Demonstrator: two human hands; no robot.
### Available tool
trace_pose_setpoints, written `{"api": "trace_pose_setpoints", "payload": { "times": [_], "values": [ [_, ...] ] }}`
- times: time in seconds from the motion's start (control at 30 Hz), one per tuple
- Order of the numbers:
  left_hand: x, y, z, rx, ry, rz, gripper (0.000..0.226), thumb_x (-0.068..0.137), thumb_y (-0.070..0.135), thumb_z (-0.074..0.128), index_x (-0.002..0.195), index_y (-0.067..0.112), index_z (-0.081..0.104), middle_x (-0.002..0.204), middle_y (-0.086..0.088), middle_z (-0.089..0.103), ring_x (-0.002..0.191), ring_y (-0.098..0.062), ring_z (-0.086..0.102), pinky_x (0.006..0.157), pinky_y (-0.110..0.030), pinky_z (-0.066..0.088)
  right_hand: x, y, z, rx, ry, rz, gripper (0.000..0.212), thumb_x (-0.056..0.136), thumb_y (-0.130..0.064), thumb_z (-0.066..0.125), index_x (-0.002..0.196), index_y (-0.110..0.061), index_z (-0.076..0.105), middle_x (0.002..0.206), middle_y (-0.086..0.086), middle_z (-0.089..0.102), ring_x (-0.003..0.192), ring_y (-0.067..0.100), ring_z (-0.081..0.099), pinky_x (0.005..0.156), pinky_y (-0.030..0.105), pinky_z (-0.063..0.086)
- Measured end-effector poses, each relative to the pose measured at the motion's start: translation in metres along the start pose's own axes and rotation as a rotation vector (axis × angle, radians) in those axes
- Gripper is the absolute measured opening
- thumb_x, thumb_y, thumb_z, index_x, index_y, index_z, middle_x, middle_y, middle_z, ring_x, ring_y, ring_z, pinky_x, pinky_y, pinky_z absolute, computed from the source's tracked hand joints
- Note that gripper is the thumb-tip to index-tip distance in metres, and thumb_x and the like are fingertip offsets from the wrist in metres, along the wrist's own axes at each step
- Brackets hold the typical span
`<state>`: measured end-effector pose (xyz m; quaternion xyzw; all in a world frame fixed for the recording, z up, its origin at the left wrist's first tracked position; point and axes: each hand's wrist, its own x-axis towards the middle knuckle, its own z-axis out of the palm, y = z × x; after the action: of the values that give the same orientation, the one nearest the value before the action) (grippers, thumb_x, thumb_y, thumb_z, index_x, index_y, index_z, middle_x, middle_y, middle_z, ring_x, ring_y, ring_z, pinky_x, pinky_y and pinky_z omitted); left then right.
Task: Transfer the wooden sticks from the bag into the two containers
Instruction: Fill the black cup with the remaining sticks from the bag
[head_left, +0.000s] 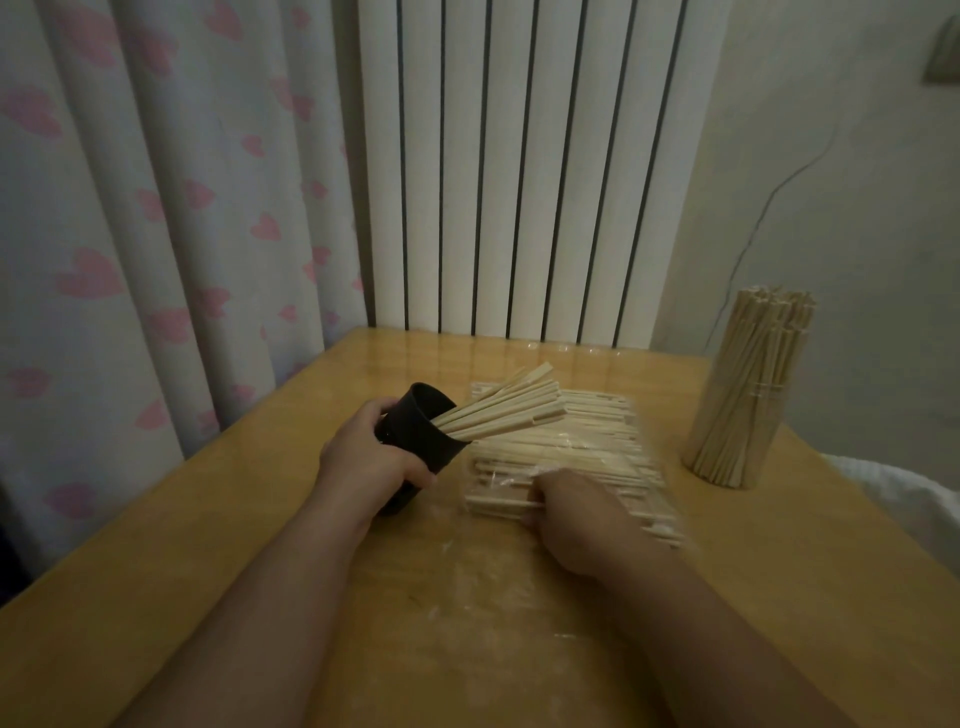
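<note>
Tilted black cup (415, 434) wrapped by left hand (363, 457) fingers; right hand (576, 514) pinches wooden sticks (571, 447) in the bag (496, 470) — full container (737, 395) stands apart, right.

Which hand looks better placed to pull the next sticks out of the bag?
The right hand: it rests on the bag, fingers curled onto the sticks inside. The left hand is occupied gripping the tilted black cup, whose mouth faces the bag.

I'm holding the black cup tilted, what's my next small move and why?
Probably lift the sticks your right hand grips from the bag and slide them into the black cup: your left hand holds it tilted, mouth toward the bag, and it looks only partly filled.
</note>
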<state>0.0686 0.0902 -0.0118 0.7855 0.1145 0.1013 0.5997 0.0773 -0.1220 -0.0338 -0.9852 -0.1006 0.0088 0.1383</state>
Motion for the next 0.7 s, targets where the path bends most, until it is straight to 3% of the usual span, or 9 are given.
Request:
{"api": "trace_pose_setpoints", "payload": {
  "times": [0.07, 0.2, 0.37, 0.57, 0.7],
  "values": [
    [0.0, 0.0, 0.0, -0.005, 0.002, 0.001, 0.081, 0.057, -0.003, 0.084, 0.118, 0.041, 0.055, 0.121, 0.002, 0.06, 0.108, -0.028, 0.056, 0.086, -0.047, 0.055, -0.002, -0.001, -0.001, 0.016, 0.009, -0.035, 0.007, 0.095, -0.028, 0.06, 0.098, -0.027, 0.053, 0.112, 0.002, 0.064, 0.105, 0.024, 0.058, 0.083, 0.034, 0.043],
    [0.0, 0.0, 0.0, 0.005, 0.005, -0.003, 0.085, 0.057, -0.003, 0.084, 0.124, 0.04, 0.055, 0.123, 0.001, 0.059, 0.111, -0.029, 0.055, 0.091, -0.052, 0.054, -0.004, -0.003, -0.001, -0.018, -0.001, -0.034, 0.024, 0.098, -0.029, 0.057, 0.121, -0.025, 0.056, 0.125, 0.005, 0.062, 0.115, 0.027, 0.057, 0.093, 0.034, 0.045],
    [0.0, -0.001, 0.0, 0.009, 0.005, 0.003, 0.085, 0.057, -0.002, 0.084, 0.125, 0.039, 0.056, 0.123, 0.002, 0.059, 0.111, -0.029, 0.055, 0.09, -0.052, 0.054, -0.005, -0.007, 0.001, -0.199, 0.054, -0.07, 0.024, 0.098, -0.024, 0.049, 0.114, -0.016, 0.065, 0.116, 0.01, 0.065, 0.108, 0.03, 0.059, 0.088, 0.036, 0.046],
    [0.001, -0.002, 0.0, -0.003, 0.002, 0.003, 0.085, 0.057, -0.003, 0.084, 0.126, 0.04, 0.055, 0.124, 0.002, 0.059, 0.11, -0.028, 0.055, 0.086, -0.047, 0.055, -0.009, -0.006, -0.003, -0.229, -0.002, -0.087, 0.03, 0.097, -0.035, 0.055, 0.12, -0.018, 0.064, 0.126, 0.008, 0.061, 0.117, 0.029, 0.057, 0.097, 0.038, 0.046],
    [0.001, -0.002, 0.0, -0.012, -0.002, 0.0, 0.081, 0.059, -0.003, 0.083, 0.121, 0.042, 0.054, 0.123, 0.002, 0.059, 0.108, -0.027, 0.055, 0.08, -0.041, 0.054, -0.015, -0.007, -0.003, -0.26, 0.022, -0.113, 0.029, 0.101, -0.034, 0.046, 0.121, -0.018, 0.059, 0.128, 0.009, 0.06, 0.118, 0.03, 0.055, 0.097, 0.039, 0.044]
  ]
}}
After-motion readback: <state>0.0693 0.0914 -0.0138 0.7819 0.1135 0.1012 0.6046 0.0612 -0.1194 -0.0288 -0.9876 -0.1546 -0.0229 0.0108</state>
